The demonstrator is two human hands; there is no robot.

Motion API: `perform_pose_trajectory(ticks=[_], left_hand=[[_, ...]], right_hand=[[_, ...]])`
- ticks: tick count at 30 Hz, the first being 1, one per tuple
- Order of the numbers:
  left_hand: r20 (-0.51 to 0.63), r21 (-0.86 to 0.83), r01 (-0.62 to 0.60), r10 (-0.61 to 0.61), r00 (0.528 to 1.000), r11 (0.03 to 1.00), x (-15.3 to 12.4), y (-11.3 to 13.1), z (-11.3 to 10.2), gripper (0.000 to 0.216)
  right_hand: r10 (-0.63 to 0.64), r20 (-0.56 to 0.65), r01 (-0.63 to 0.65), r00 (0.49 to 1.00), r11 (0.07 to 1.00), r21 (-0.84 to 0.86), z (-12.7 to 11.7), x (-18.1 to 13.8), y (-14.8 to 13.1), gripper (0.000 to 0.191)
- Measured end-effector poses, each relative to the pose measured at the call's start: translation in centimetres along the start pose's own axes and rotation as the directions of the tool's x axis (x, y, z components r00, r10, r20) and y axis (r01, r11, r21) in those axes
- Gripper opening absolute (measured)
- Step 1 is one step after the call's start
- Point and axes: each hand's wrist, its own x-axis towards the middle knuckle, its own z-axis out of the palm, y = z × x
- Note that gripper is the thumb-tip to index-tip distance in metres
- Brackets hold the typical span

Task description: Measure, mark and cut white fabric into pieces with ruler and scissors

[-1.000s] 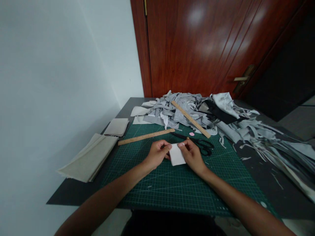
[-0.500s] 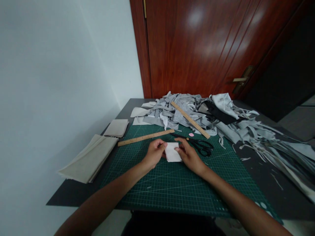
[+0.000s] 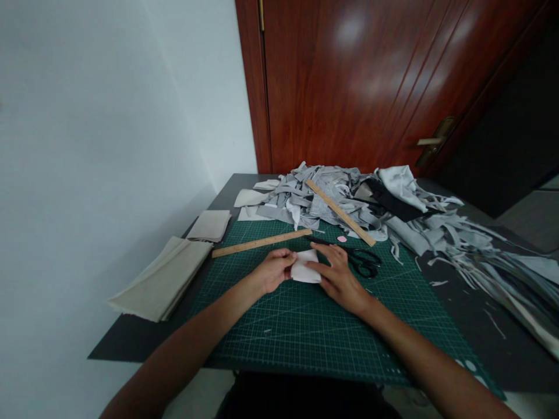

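Note:
A small white fabric square lies on the green cutting mat between my hands. My left hand pinches its left edge with curled fingers. My right hand rests flat on its right side, fingers stretched across the cloth. Black scissors lie just right of my right hand. A wooden ruler lies beyond my left hand.
A heap of grey and white fabric scraps covers the far and right table, with a second wooden ruler on it. A pink chalk piece sits near the scissors. Beige fabric stacks lie left. A wooden door stands behind.
The white square went from held up at an angle to pressed down on the mat. My right hand opened and flattened over it; both hands moved slightly away from me.

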Motion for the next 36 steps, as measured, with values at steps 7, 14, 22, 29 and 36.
perform_pose_trajectory(ticks=[7,14,22,29,36], left_hand=[[0.115,0.289,-0.028,-0.005,0.993,0.957,-0.5,-0.9,0.4,0.031],[0.204,0.407,-0.479,0.434,0.877,0.778,-1.9,-1.2,0.8,0.063],[0.356,0.548,-0.463,0.307,0.883,0.697,-3.6,-2.5,1.6,0.064],[0.286,0.601,-0.456,0.355,0.890,0.656,-2.2,-1.9,1.8,0.025],[0.280,0.562,-0.427,0.323,0.904,0.708,-1.6,-1.8,1.2,0.028]], right_hand=[[0.239,-0.094,-0.191,0.966,0.914,0.358,0.5,0.4,-0.5,0.017],[0.662,0.131,-0.536,0.738,0.457,0.710,1.9,1.2,-1.7,0.034],[0.667,0.171,-0.588,0.725,0.469,0.660,1.7,1.2,-2.7,0.026],[0.719,0.154,-0.596,0.678,0.414,0.688,1.7,1.2,-2.6,0.030],[0.715,0.130,-0.574,0.687,0.424,0.701,1.8,1.1,-2.0,0.036]])
